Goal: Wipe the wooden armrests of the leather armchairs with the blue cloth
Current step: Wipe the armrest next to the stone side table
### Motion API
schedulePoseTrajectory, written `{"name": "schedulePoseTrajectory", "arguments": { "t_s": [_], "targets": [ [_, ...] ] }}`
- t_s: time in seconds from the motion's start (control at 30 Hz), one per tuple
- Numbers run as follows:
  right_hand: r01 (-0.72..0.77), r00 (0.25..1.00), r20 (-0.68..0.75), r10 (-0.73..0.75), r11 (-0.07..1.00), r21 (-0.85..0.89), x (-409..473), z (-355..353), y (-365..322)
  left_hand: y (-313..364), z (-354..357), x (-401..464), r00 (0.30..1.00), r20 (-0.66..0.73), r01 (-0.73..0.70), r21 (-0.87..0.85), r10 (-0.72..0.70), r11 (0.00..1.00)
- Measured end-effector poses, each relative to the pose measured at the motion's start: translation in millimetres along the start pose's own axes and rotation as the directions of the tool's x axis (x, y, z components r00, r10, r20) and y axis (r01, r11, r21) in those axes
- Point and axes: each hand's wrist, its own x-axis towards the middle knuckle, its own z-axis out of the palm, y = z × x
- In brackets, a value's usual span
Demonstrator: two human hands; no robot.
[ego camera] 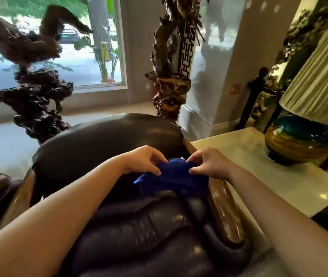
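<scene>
While both forearms reach in from the bottom edge, the left hand (145, 159) and the right hand (209, 162) each pinch the top of the blue cloth (172, 179), fingers closed on its bunched upper fold. This cloth hangs over the seat of a dark leather armchair (107, 144), just beside the glossy wooden armrest (224, 208) on the right, whose far end it appears to overlap. A second wooden armrest (20, 196) shows at the left side of the chair. Close against the right armrest stands a pale stone table (279, 176), carrying a lamp with a blue-and-amber glazed base (297, 139) and a pleated shade (323, 84). Behind the chair back rise two dark gnarled root carvings (33, 92), the taller one (171, 62) against a wall corner, with a large window (91, 45) beyond.
</scene>
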Motion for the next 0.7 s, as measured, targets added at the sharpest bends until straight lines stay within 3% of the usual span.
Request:
{"name": "schedulePoseTrajectory", "arguments": {
  "t_s": [0.2, 0.37, 0.7],
  "targets": [
    [0.008, 1.0, 0.03, -0.008, 1.0, 0.007, 5, -60, 70, 54, 25, 74, 0.999, 0.026, -0.02, 0.038, 0.019, 0.999],
    [0.007, 0.999, -0.033, -0.007, 1.0, 0.0, 29, -105, 123, 78, 31, 149, 0.995, -0.065, -0.075, 0.027, 0.077, 0.997],
    [0.004, 1.0, 0.025, -0.004, 1.0, -0.021, 56, -123, 252, 88, 108, 252, 0.991, -0.128, 0.024, -0.056, -0.031, 0.998]
  ]
}}
